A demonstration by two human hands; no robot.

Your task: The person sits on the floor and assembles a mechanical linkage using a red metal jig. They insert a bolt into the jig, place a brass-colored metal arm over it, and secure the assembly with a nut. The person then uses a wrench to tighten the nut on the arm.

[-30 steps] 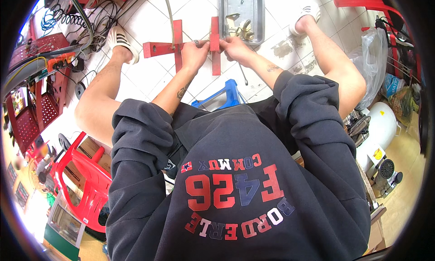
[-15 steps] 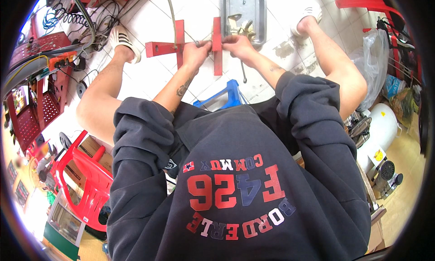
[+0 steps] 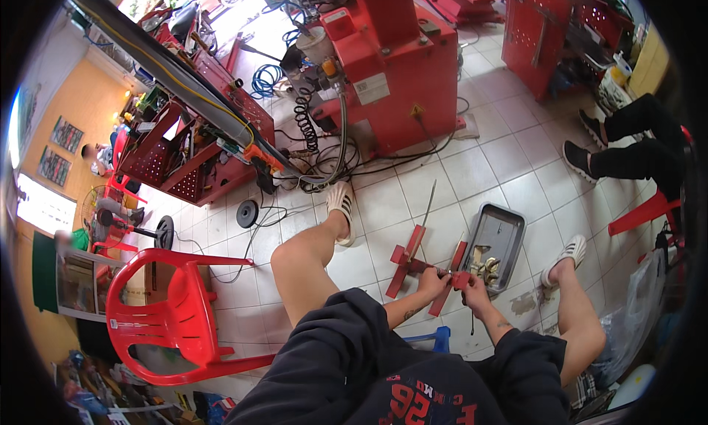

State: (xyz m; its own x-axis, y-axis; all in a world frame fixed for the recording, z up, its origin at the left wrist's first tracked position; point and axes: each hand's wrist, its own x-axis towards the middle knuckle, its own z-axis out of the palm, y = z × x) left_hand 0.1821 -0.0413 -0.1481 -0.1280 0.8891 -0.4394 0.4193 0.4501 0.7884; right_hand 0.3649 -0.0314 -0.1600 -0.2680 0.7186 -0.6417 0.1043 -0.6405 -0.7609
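A red metal stand (image 3: pixel 417 265) with crossed bars lies on the tiled floor between my feet. My left hand (image 3: pixel 432 282) is closed by its middle bar, fingers pinched near the cross-piece (image 3: pixel 459 257). Across from it, my right hand (image 3: pixel 476 294) is closed against a red block at the stand's end. Whatever small part lies between the fingertips is too small to make out. Below my right hand a thin dark rod (image 3: pixel 472 323) shows; I cannot tell whether it is held. Just beyond, brass-coloured metal parts (image 3: pixel 483 264) sit in a grey tray (image 3: pixel 519 237).
A blue stool (image 3: pixel 441 339) stands close under me. To the left is a red plastic chair (image 3: pixel 171 314). Ahead stands a large red machine (image 3: pixel 402 85) with cables and hoses on the floor. A seated person's dark shoes (image 3: pixel 579 161) are at the right.
The view has swung up and left, bringing in the red machine and the seated person's legs. My hands remain at the red stand, fingers still closed.
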